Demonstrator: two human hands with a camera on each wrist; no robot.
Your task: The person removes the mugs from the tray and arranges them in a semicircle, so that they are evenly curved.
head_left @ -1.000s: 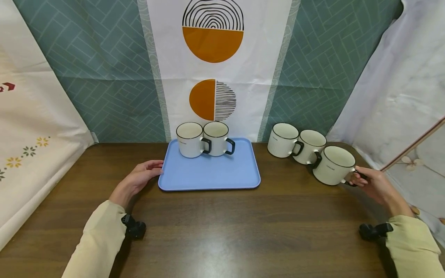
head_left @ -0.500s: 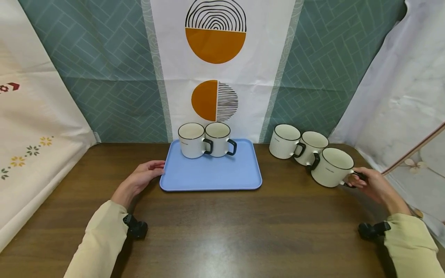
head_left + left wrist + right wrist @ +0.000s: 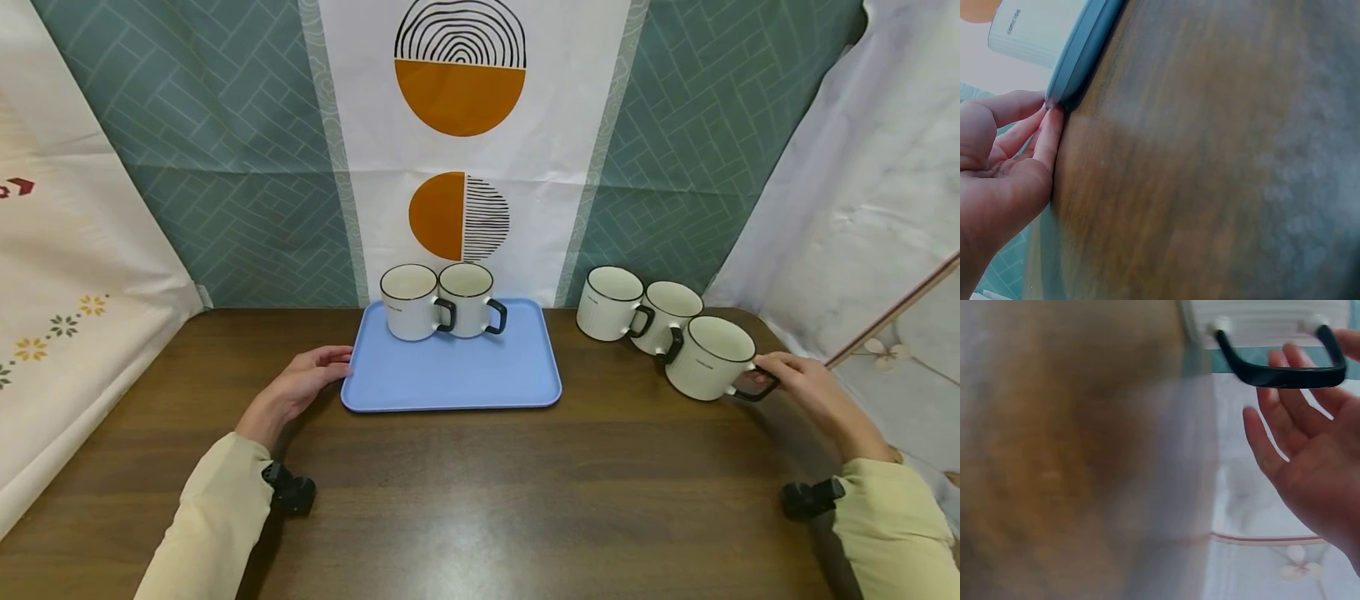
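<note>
My left hand (image 3: pixel 296 390) pinches the left edge of a light blue tray (image 3: pixel 457 375) on the table; in the left wrist view its fingertips meet at the tray rim (image 3: pixel 1082 53). Two white mugs with black rims and handles, a left one (image 3: pixel 408 312) and a right one (image 3: pixel 467 308), stand side by side at the tray's back. My right hand (image 3: pixel 813 400) is at the handle of the nearest mug (image 3: pixel 705 367) on the right. In the right wrist view the fingers (image 3: pixel 1285 422) spread loosely behind the black handle (image 3: pixel 1291 378), not wrapped round it.
Two more matching mugs, one at the back (image 3: pixel 609 308) and one in between (image 3: pixel 667 321), stand close to the nearest mug in a slanting row. A green and white patterned cloth (image 3: pixel 487 150) hangs behind the brown wooden table (image 3: pixel 480 492). White cloths flank both sides.
The nearest right mug has shifted slightly left, closer to its neighbour. The right hand's fingers have loosened from its handle. My left hand and the tray have stayed in place.
</note>
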